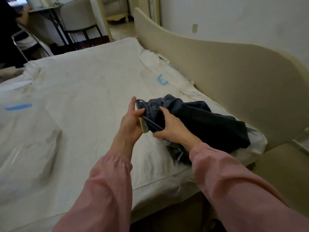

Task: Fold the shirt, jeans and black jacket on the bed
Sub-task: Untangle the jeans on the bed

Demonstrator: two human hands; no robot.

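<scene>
Jeans [200,118] partly behind right hand [173,129]

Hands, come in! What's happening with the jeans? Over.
Left hand and right hand grip the dark blue denim jeans at waistband. Jeans bunched, unfolded, on white bed. Nothing in the way.

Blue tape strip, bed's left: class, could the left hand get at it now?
Probably yes: only bare sheet lies between the left hand and the tape strip, though it must first release the jeans.

Right of the fingers [133,104], a curved cream headboard [225,67] against a pale wall [242,14] with an outlet [194,28]. Far beyond the fingers and leftward, a grey chair [78,15] beside a black-legged folding table [48,9]; straight beyond, an open doorway [120,29]. Dim, soft light.
</scene>
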